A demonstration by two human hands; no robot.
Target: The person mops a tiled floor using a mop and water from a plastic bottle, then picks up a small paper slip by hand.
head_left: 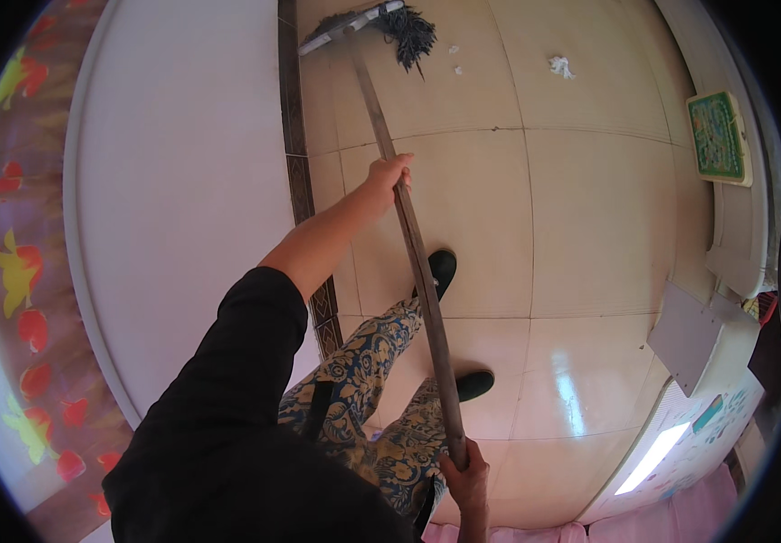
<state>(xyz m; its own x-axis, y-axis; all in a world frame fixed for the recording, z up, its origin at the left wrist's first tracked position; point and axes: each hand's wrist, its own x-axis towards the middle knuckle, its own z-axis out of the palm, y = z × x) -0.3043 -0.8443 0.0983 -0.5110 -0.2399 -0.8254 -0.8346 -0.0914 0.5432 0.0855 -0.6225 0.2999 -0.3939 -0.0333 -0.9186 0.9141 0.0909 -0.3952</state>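
A mop with a long brown wooden pole [417,258] runs from near my body to the wall's foot. Its head, a pale bar with dark grey strands [411,38], lies on the tiled floor at the top of the view. My left hand [391,172] is closed around the pole about a third of the way down from the mop head. Close to my body, my right hand [467,475] grips the pole's near end. To the right of the strands lie a crumpled white tissue [560,67] and small white scraps [457,70].
Along the left stands a white wall [182,181] with a dark patterned skirting [294,181] and a floral strip. At the right, a green-faced board [716,138] rests by pale furniture [693,335]. Pink cloth [689,516] hangs at the lower right. My dark shoes [474,385] stand on the tiles.
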